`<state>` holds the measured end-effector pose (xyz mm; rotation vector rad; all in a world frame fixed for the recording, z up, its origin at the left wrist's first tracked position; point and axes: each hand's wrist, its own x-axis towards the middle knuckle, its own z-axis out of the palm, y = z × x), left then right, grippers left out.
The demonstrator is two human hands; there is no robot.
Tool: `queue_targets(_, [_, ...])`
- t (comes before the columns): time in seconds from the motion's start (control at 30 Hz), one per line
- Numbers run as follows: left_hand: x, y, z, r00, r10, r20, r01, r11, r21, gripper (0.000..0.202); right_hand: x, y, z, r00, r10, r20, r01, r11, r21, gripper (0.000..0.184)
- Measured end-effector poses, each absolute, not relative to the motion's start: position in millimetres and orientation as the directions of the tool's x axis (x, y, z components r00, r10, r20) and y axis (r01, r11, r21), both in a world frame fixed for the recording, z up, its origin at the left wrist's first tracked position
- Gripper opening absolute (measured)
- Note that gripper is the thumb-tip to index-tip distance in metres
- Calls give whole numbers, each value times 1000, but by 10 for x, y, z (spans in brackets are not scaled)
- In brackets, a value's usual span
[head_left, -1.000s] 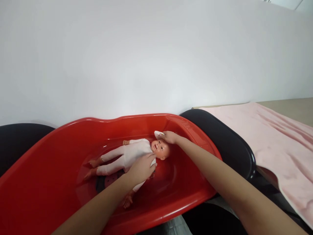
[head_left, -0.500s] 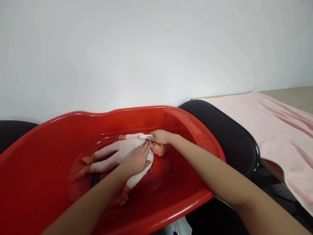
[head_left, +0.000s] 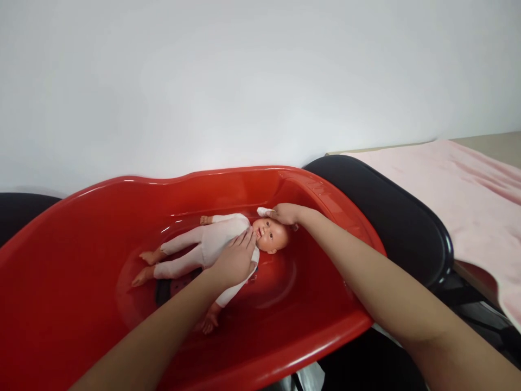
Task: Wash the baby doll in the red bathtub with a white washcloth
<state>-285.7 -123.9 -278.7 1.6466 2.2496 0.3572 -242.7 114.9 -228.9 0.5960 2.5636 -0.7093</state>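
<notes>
Where the left hand rests, the doll lies beneath.

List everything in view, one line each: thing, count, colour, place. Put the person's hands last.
tub: one, red, in front, between the seats.
doll: one, white suit, on its back in the tub, head to the right.
pad: one, white, by the doll's head, pinched in the right hand.
seats: two, black, one at each end of the tub.
towel: one, pink, spread on the table.
table: one, beige, far right.
wall: one, white, behind everything.
left hand: one, flat on the doll's chest.
right hand: one, at the doll's head, holding the pad.
</notes>
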Motion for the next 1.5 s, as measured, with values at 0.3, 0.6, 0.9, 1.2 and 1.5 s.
queue_targets(0.3, [-2852, -1226, -2743, -277, 943, -185, 896, 323, 304, 77, -2508, 751, -2365, -954, -118, -276, 66, 814, -578, 48])
queue_targets(0.6, [-2842, -1228, -2782, -268, 950, -162, 891, 308, 332, 79, -2507, 1037, -2311, -853, 154, -499, 370, 853, -368, 69])
queue_targets(0.9, [-2829, -1242, -2782, -280, 952, -123, 872, 306, 383, 82, -2440, 973, -2192, -869, 226, -441, 430, 785, -445, 81])
queue_targets(1.2, [-2840, -1214, -2821, -270, 949, -160, 896, 309, 319, 80, -2483, 1060, -2359, -891, -11, -453, 249, 825, -508, 51])
queue_targets(1.5, [-2854, -1216, -2827, -254, 952, -171, 921, 292, 257, 78, -2384, 1285, -2091, -701, 238, -672, 507, 830, -234, 75])
